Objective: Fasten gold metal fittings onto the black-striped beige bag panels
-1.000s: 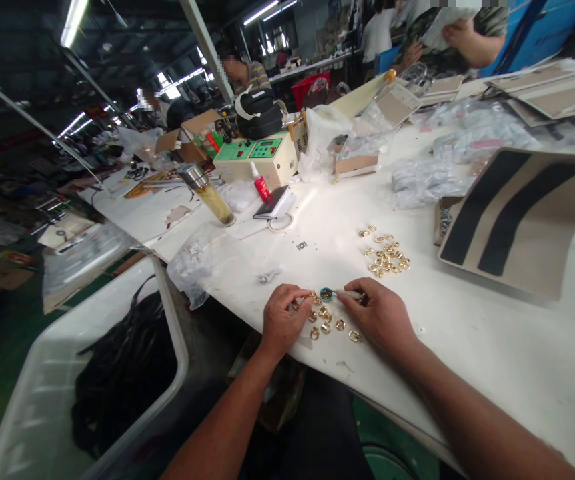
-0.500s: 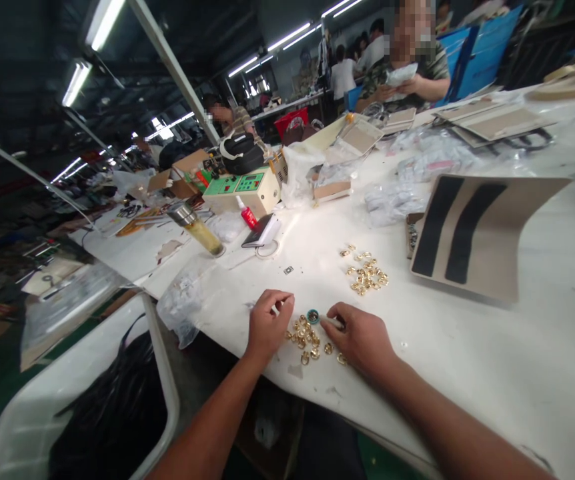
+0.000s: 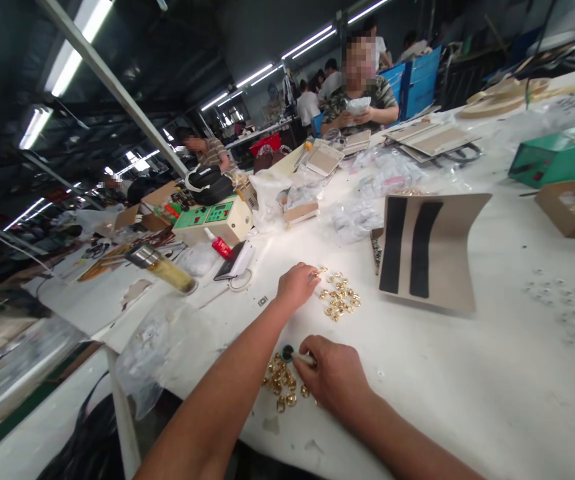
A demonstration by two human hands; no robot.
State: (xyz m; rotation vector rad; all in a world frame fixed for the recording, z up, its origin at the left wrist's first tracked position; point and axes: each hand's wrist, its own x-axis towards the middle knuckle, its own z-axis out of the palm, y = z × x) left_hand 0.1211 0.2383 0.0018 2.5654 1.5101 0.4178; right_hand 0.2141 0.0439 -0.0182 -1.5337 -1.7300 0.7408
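My left hand (image 3: 297, 285) reaches out to the left edge of the farther pile of gold metal fittings (image 3: 340, 300). Its fingers are pinched together, and what lies between them is too small to make out. Closer to me, my right hand (image 3: 335, 373) is closed on a slim pale stick (image 3: 305, 359). The stick points left at a small round teal-rimmed cap (image 3: 287, 352) with a dark inside. Just below the cap lies a nearer pile of gold metal fittings (image 3: 278, 379), beside my right fingertips.
A bent beige panel with black strips (image 3: 427, 253) stands right of the farther pile. A glass bottle (image 3: 162, 267), a red glue bottle (image 3: 220, 245) and a control box (image 3: 215, 220) stand left. Plastic bags (image 3: 357, 220) lie behind. A person (image 3: 362, 100) sits across the table.
My left hand has moved forward from beside the nearer pile to the farther one. My right hand stays by the cap, the stick now plainer to see. The view has shifted right.
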